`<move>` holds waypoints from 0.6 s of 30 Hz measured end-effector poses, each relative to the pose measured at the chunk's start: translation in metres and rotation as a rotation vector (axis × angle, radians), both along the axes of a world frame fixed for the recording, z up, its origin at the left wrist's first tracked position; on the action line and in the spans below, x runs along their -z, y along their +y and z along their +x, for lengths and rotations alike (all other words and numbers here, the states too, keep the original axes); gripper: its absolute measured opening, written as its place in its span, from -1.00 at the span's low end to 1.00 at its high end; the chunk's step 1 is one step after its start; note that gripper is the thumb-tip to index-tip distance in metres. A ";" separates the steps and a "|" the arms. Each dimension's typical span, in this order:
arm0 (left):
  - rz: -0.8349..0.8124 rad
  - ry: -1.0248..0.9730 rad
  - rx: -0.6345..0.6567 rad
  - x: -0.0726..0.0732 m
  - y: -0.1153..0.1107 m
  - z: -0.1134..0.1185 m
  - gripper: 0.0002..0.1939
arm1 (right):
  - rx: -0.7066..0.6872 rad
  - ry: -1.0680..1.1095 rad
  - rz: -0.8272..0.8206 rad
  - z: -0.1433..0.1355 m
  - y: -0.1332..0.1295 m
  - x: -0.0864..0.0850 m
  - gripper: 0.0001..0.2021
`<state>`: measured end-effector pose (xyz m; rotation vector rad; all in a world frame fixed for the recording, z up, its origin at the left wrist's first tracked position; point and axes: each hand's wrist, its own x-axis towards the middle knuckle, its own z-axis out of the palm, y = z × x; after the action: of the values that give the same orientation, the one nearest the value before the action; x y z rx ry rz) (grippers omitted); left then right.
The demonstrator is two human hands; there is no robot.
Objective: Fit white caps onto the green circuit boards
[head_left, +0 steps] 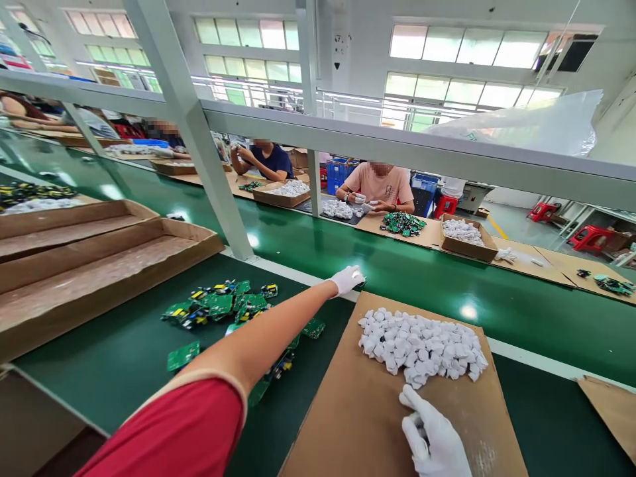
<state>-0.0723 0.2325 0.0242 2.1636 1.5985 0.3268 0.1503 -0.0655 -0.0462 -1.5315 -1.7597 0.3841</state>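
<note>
From my head view, a small green piece [362,281] shows at the fingertips of my gloved left hand [348,280], over the glossy green belt's near edge; whether they grip it I cannot tell. Behind those fingers, toward me, lie jumbled green circuit boards [218,305], flat, with yellow and black parts. My right hand [434,434] is loosely open, fingers parted, just beside matte white, chunky pieces [422,344] heaped on smooth brown cardboard [348,411].

Red stools [446,207] and blue crates [340,173] beyond 1 person [381,184] in pink.
</note>
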 end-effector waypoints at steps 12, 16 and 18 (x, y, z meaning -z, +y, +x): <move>-0.114 0.319 0.348 -0.014 -0.082 -0.085 -0.36 | 0.006 -0.116 -0.090 -0.005 0.002 -0.017 -0.66; -0.079 0.335 0.344 -0.005 -0.091 -0.075 -0.51 | 0.001 -0.128 -0.121 -0.005 0.000 -0.017 -0.66; -0.068 0.313 0.342 -0.004 -0.093 -0.073 -0.52 | -0.002 -0.130 -0.123 -0.005 -0.001 -0.018 -0.66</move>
<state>-0.1451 0.1399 0.0283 2.4707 1.3267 -0.1771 0.1456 -0.0669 -0.0285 -1.6744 -1.8668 0.4079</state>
